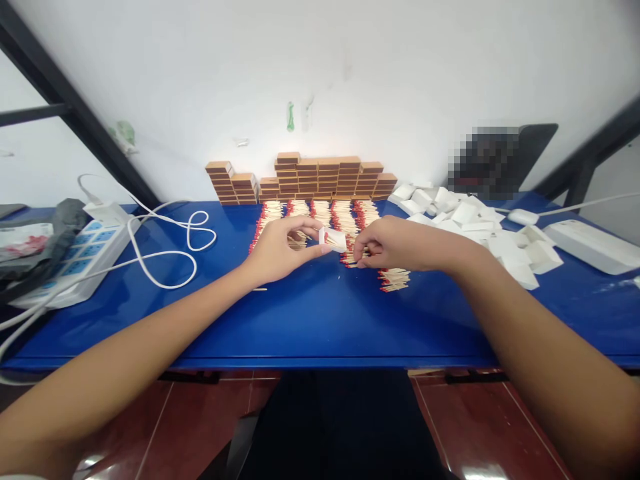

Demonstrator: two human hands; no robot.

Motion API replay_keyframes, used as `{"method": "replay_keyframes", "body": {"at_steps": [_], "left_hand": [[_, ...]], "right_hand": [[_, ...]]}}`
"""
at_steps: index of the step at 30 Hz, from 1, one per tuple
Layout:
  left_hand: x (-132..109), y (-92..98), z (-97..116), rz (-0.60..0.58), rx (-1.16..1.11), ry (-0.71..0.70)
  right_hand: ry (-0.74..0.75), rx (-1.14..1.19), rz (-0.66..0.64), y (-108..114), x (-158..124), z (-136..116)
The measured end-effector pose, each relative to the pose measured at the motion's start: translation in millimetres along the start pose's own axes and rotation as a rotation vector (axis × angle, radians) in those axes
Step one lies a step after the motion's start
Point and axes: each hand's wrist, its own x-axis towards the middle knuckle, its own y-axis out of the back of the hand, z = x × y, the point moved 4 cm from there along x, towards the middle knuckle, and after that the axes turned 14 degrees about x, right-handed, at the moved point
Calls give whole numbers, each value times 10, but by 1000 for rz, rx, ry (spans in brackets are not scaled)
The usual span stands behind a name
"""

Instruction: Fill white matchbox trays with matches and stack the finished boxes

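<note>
My left hand point(280, 248) grips a small white matchbox tray point(333, 241) by its end, between thumb and fingers. A few red-headed matches lie inside it. Just to the right, my right hand point(383, 245) has its fingers curled in a pinch, low over the rows of matches point(345, 220). Whatever its fingertips hold is hidden among the match sticks. A smaller bunch of matches point(395, 279) lies on the blue table in front of my right hand. One loose match point(260, 289) rests below my left wrist.
Brown matchboxes point(318, 177) stand stacked along the wall. White empty trays point(470, 220) are heaped at the right, beside a long white box point(593, 247). A power strip point(83, 250) and looping white cable point(165, 253) occupy the left. A dark, partly blurred object point(535, 157) leans behind.
</note>
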Motion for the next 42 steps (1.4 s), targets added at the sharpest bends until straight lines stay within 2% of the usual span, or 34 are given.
{"method": "replay_keyframes", "body": {"at_steps": [26, 33, 42], "left_hand": [[-4, -13, 3, -33, 14, 8], [2, -2, -4, -19, 13, 4], [-8, -18, 23, -39, 9, -6]], "right_hand": [[19, 4, 35, 18, -33, -59], [21, 35, -7, 21, -54, -107], [-2, 8, -47, -27, 1, 24]]}}
